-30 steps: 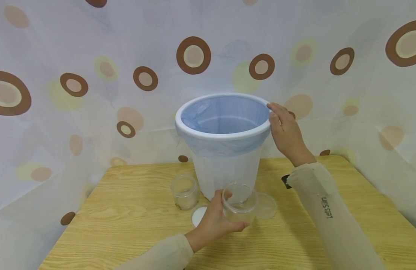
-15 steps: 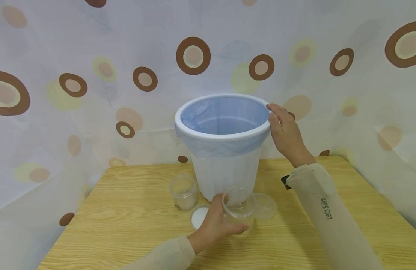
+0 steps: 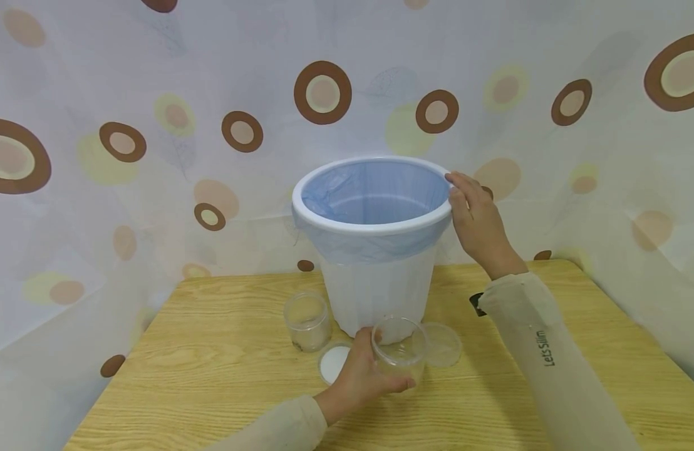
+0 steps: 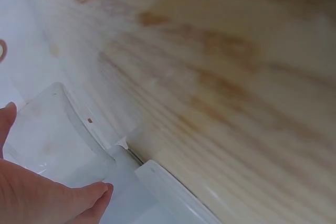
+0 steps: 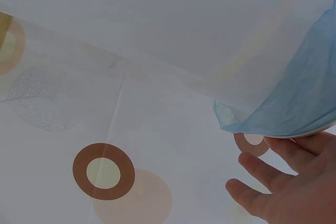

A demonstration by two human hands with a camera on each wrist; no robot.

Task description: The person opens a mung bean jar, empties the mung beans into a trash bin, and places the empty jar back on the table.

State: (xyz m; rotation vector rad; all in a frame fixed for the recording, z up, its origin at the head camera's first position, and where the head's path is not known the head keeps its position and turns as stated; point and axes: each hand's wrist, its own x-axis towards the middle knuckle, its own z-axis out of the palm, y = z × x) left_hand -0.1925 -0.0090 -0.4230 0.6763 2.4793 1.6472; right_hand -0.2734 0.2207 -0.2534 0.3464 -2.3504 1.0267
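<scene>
My left hand (image 3: 361, 373) grips a clear plastic jar (image 3: 403, 354) in front of the bin, thumb on the near side and fingers round the left and far side. In the left wrist view the hand (image 4: 47, 198) shows beside see-through plastic (image 4: 58, 129). A tall white trash bin (image 3: 381, 282), lined with a blue bag (image 3: 375, 247) folded over its top, stands at the table's back. On the right edge of its rim rests my right hand (image 3: 479, 225). The right wrist view shows that hand's spread fingers (image 5: 262, 169) touching the rim from outside.
A second clear jar (image 3: 307, 329) stands left of the bin's foot. Near my left wrist lies a white round disc (image 3: 334, 363) with a clear edge. A clear round lid (image 3: 445, 346) lies right of the held jar. Behind the wooden table (image 3: 212, 351) hangs a patterned sheet (image 3: 257, 207).
My left hand has sunk slightly with the jar, toward the table. My right hand stays on the bin's rim, and the bin has not moved.
</scene>
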